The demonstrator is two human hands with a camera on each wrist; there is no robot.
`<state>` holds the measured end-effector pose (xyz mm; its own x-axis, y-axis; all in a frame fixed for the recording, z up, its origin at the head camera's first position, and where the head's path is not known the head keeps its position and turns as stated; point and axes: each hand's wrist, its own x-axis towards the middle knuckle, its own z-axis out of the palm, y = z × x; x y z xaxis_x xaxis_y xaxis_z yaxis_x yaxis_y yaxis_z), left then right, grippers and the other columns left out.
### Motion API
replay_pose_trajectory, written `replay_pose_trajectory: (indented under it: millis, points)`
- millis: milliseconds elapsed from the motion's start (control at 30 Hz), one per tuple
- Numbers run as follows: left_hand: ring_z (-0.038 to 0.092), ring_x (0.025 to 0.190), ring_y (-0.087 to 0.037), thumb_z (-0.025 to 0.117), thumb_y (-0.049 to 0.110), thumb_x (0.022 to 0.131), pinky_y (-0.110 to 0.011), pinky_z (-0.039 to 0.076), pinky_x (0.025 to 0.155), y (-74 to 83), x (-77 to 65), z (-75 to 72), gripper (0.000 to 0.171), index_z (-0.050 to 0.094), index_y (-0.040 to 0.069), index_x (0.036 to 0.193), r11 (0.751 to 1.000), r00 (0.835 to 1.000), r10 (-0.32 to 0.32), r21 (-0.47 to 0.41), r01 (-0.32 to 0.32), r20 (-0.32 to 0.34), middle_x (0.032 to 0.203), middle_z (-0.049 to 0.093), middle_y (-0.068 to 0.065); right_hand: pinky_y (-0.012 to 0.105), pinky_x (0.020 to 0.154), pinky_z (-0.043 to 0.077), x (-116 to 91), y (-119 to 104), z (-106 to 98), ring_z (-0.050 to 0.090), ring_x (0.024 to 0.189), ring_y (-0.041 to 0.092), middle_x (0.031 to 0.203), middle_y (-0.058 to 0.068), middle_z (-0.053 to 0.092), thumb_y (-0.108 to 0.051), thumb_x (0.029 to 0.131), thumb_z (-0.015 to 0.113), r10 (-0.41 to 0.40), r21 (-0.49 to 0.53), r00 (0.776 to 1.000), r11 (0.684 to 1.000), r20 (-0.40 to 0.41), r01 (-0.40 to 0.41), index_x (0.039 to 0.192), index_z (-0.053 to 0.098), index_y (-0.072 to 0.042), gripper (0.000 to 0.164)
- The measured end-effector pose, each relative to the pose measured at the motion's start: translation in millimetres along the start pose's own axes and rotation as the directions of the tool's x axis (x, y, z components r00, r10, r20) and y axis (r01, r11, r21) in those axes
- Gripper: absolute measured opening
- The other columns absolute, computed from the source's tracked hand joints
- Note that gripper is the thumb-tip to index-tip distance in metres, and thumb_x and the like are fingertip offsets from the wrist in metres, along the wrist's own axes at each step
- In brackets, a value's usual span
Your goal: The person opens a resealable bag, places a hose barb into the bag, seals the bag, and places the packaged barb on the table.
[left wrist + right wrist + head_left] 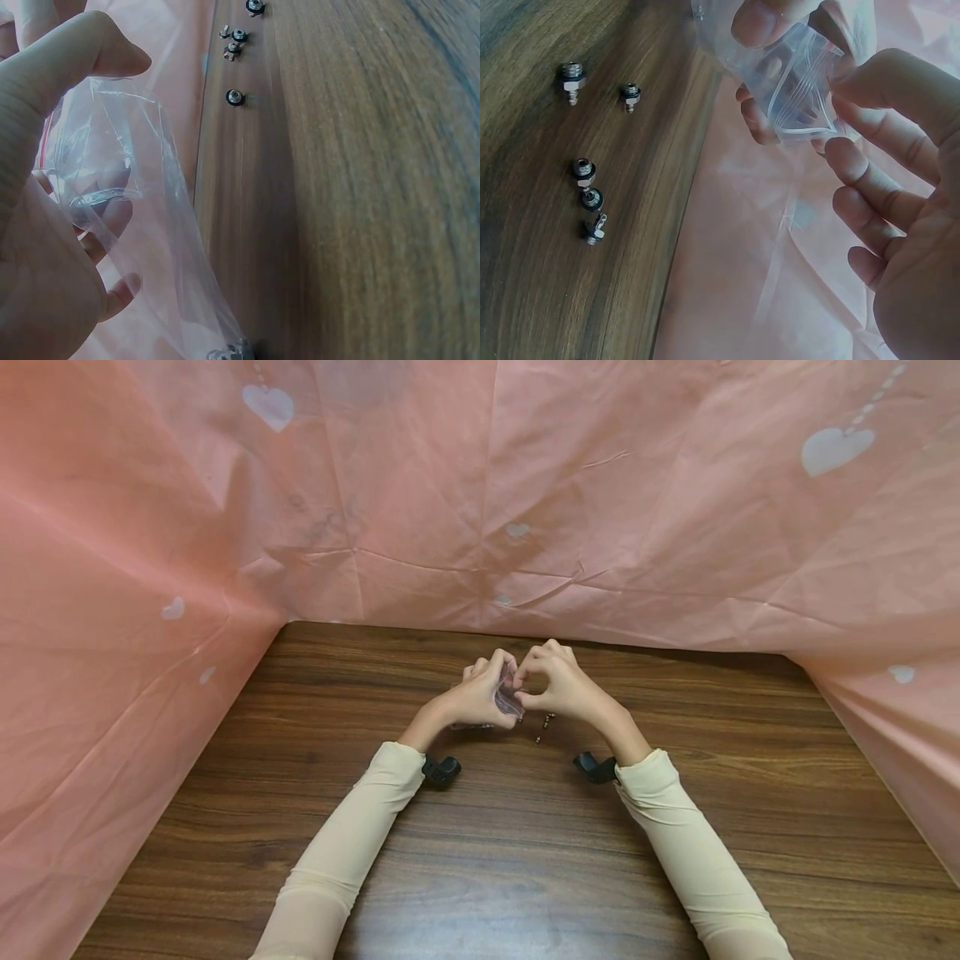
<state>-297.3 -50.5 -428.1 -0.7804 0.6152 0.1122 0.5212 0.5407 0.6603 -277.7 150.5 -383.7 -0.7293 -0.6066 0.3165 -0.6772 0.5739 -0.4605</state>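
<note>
Left hand (pixel 476 693): grasping a clear, soft plastic zip bag (pixel 507 700), thumb on one side, fingers on the other. Right hand (pixel 562 685): thumb and index finger curved into a near-ring, tips at the bag's mouth; whether they pinch its edge cannot be told.

Bag position: between the hands. Long axis runs from the mouth, turned toward the right hand, back under the left hand; small metal pieces (pixel 231 351) sit at its lower end.

Five small silver metal fittings with black rings (pixel 571 81) lie loose on the brown wood-grain table (pixel 480 827), apart from the bag.

Key relation (judged): the loose fittings lie just to the right of the bag's mouth and toward the person, in a rough line; the right hand is the nearer one. A pink sheet (pixel 420 485) hangs behind.
</note>
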Motion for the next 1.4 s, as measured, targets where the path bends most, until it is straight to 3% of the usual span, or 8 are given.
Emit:
replay_pose_trajectory:
  millis: [667,967,1400]
  points:
    - [0.040,0.111,-0.025,0.086,0.023,0.070,-0.047,0.027,0.103,2.5,-0.5,-3.2,0.079,0.032,0.016,0.127,0.999,1.000,-0.022,0.029,0.022,0.004,0.118,0.050,-0.005,0.046,0.092,0.028,-6,12,-20,0.050,0.095,0.030,0.097,0.008,0.070,-0.008,0.080,0.080,0.054,0.001,0.998,0.999,0.037,-0.054,0.092,0.073,-0.009,0.014]
    - [0.038,0.110,-0.026,0.087,0.021,0.070,-0.047,0.025,0.102,1.3,-0.5,-2.4,0.077,0.032,0.017,0.124,1.000,1.000,-0.029,-0.004,0.029,-0.001,0.112,0.048,-0.005,0.048,0.090,0.029,-14,23,-25,0.046,0.089,0.027,0.093,0.008,0.069,-0.009,0.081,0.080,0.081,-0.075,0.991,0.994,0.108,-0.073,0.089,0.073,-0.008,0.011]
    - [0.038,0.108,-0.025,0.086,0.020,0.070,-0.047,0.024,0.103,3.3,-2.1,-3.1,0.077,0.033,0.014,0.125,1.000,1.000,-0.016,0.011,0.016,-0.003,0.113,0.050,-0.009,0.056,0.091,0.035,-39,47,-32,0.053,0.095,0.032,0.099,0.013,0.069,-0.007,0.083,0.077,0.147,-0.154,0.965,0.981,0.216,-0.115,0.095,0.073,-0.005,0.013]
